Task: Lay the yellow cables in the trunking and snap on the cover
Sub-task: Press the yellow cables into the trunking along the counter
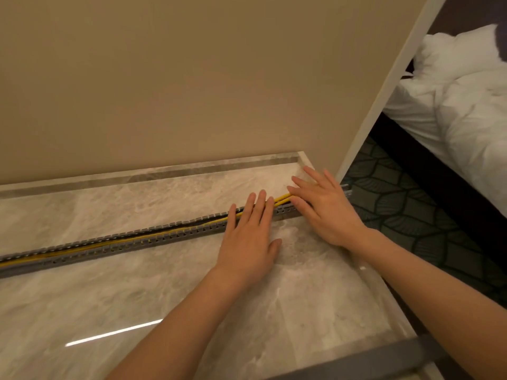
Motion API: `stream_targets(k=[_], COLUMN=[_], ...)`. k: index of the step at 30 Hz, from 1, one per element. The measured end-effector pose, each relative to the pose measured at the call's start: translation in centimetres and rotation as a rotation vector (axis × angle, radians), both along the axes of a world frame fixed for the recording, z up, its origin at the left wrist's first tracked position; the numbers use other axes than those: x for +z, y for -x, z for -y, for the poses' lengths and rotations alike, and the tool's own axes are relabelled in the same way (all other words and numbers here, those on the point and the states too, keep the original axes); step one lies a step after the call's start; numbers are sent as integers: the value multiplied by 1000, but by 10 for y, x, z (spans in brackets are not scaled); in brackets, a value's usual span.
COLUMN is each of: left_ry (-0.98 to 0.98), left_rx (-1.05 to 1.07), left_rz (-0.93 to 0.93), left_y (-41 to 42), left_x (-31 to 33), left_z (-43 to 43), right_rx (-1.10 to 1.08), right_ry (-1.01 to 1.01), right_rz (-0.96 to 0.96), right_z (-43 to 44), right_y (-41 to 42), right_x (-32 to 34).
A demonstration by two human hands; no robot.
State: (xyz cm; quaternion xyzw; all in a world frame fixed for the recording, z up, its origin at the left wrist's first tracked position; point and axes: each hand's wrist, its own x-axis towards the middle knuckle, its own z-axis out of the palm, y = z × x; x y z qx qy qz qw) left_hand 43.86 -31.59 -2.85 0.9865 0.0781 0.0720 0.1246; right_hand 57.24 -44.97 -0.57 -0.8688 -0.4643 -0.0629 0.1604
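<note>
Grey strip (384, 359), judged to be the cover, lies untouched at the near edge of the desk (137, 297). Slotted trunking (123, 239) runs across the desk with the yellow cables (284, 198) in its channel. Left hand (248, 237) and right hand (323, 207) press flat, fingers straight, on the cables near the right end. Cables judged light and springy: press down along the run. Cover judged stiff: take it by its long edges.

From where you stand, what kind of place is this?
Most likely a hotel room or a bedroom. A bed with rumpled white bedding stands at the right, dark patterned carpet lies beside it, and the trunking rests on a polished marble surface below a beige wall.
</note>
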Motion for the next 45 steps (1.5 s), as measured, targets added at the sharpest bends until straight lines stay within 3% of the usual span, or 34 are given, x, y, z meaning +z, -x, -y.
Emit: stream_targets(k=[2, 7, 13, 18, 23, 27, 36, 41, 45], left_ry=[-26, -38, -45, -16, 10, 23, 48, 44, 28], left_rx=[-3, 16, 52, 43, 31, 21, 2, 3, 18], left_rz=[7, 18, 25, 27, 36, 30, 18, 0, -15], left_y=[2, 0, -1, -1, -2, -1, -1, -3, -3], left_x=[-2, -3, -6, -10, -10, -10, -8, -6, -3], left_z=[0, -2, 6, 5, 2, 2, -1, -1, 2], right_rx=[-7, -353, -560, -537, -580, -577, -470, -451, -583], right_ry=[-75, -642, -520, -581, -553, -882, -1112, -1045, -854], right_rz=[-170, -834, -1174, -1448, -1462, -1543, -1295, -1161, -1033], right_z=[8, 26, 39, 39, 42, 43, 45, 54, 63], right_y=[-15, -76, -103, -96, -85, -86, -103, -96, -89], right_x=[8, 17, -32, -65, -81, -75, -41, -38, -44])
